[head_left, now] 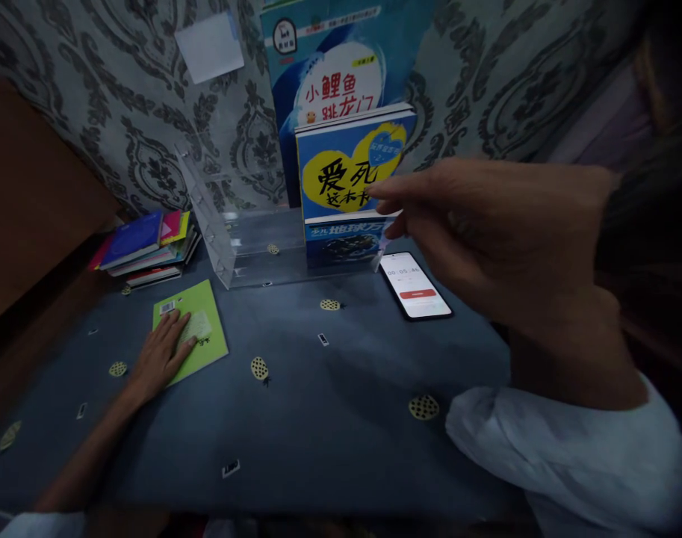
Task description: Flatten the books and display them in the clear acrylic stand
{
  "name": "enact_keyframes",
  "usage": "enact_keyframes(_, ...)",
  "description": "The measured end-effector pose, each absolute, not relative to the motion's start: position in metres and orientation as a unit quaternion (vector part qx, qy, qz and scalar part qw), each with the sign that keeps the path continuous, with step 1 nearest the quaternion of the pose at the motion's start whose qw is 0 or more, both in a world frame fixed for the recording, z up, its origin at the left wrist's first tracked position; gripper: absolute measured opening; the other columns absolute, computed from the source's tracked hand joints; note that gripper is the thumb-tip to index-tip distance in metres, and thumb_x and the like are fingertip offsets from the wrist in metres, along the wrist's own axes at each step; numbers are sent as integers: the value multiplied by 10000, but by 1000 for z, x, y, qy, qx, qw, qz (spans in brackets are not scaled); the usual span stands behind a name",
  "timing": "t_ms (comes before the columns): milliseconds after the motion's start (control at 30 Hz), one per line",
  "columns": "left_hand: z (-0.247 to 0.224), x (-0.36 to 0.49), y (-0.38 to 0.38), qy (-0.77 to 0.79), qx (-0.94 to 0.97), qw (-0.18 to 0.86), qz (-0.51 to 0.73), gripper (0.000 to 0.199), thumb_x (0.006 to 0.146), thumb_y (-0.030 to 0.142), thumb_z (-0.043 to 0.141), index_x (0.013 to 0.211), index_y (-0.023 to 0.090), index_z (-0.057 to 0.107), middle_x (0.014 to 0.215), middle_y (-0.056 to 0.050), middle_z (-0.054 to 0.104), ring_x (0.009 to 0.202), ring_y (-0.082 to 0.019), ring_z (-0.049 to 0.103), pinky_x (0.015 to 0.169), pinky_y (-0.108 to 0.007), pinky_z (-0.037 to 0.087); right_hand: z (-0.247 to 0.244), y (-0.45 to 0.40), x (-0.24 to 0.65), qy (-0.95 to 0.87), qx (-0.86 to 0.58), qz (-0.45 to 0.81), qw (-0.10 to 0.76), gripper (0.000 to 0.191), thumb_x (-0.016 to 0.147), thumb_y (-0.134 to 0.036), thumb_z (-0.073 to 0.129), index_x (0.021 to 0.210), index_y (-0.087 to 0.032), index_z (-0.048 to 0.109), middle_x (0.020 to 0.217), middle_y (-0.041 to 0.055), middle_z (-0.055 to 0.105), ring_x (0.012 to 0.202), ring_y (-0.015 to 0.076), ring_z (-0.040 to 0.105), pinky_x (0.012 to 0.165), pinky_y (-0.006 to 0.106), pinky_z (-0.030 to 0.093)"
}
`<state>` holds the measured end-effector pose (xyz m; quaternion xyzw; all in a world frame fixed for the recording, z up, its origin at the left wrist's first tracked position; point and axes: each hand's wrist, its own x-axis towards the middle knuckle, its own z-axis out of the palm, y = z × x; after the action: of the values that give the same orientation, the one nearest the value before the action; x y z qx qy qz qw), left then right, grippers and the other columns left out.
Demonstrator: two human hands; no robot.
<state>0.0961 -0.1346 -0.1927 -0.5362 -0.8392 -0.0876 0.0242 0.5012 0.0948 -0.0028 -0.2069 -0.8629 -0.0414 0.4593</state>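
My left hand (pixel 164 347) lies flat, fingers spread, on a lime-green book (pixel 209 329) with a barcode on the dark tablecloth. In front of the right part of a blue book with a yellow heart (pixel 341 161) is my right hand (pixel 486 232). Its fingers are bent, with a small gap between thumb and fingers; whether they touch the book I cannot tell. That book stands upright in a clear plastic stand (pixel 206 224). A dark blue book (pixel 341 250) shows below it, and a taller teal book (pixel 287 67) rises behind.
Left of the stand lies a stack of books (pixel 150 246). A phone (pixel 411 288) with a running timer lies by the stand's right end. The patterned wall (pixel 251 134) carries a white paper (pixel 209 48). A brown panel (pixel 32 179) borders the left side.
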Motion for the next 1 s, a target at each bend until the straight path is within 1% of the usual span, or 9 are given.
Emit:
enact_keyframes(267,-191,136,-160,-802,-589,26,-93,616,1019,541,314,1576,281,328,1646,-70,328,1537,-301,250,1215,-548,291,-4,97,500,-866,-176,-55,464,224,994,-266,504,1052,-344,705,980,-40,805,793,169,763,814,312,600)
enact_keyframes(433,-194,168,-167,-779,-617,29,-103,592,1031,481,344,1596,316,273,1654,-58,311,1537,-301,249,1209,-552,305,-4,98,499,-870,-153,-30,468,219,976,-207,518,1012,-341,688,1091,-43,788,944,180,762,840,300,582)
enact_keyframes(533,-196,188,-163,-768,-630,27,-110,595,1033,466,358,1602,323,254,1651,-71,314,1536,-309,250,1208,-579,287,-11,96,491,-883,-114,-39,453,252,972,-159,483,1069,-294,672,1098,-16,776,971,195,753,818,312,576)
enact_keyframes(600,-198,200,-154,-760,-640,20,-109,597,1028,468,379,1596,318,274,1647,-82,321,1532,-320,256,1197,-586,305,-19,88,478,-908,-95,-58,405,302,964,-122,428,1107,-233,669,1034,29,771,914,227,753,723,333,575)
enact_keyframes(667,-198,213,-142,-753,-649,9,-107,595,1021,471,403,1584,305,307,1646,-92,322,1533,-332,248,1183,-593,324,-31,76,460,-950,-65,-69,299,338,948,-77,390,1080,-189,680,924,50,751,764,232,735,563,328,530)
enact_keyframes(733,-195,227,-128,-743,-660,-2,-114,584,1014,467,429,1561,278,353,1628,-112,355,1525,-340,270,1177,-603,326,-48,61,440,-983,-20,-57,172,276,983,-107,437,1136,-167,658,944,52,747,772,228,725,534,318,518)
enact_keyframes(800,-190,241,-115,-727,-675,-22,-128,537,1008,439,445,1510,249,433,1563,-131,452,1475,-337,373,1173,-601,339,-68,48,423,-991,23,-29,128,240,994,-113,474,1166,-143,640,1031,76,745,905,224,721,636,317,560)
enact_keyframes(867,-184,255,-103,-704,-696,-61,-130,455,1008,362,419,1423,220,538,1436,-144,580,1351,-320,525,1142,-565,404,-89,39,411,-993,42,7,112,235,1021,-144,468,1198,-144,622,1129,81,734,1024,211,700,831,337,578)
enact_keyframes(1000,-172,284,-86,-635,-755,-135,-88,444,923,182,370,1242,211,676,1206,-136,715,1137,-302,665,1030,-487,529,-123,34,403,-991,1,88,106,423,1042,-492,426,1316,-204,569,1431,83,619,1294,219,590,1097,382,484)
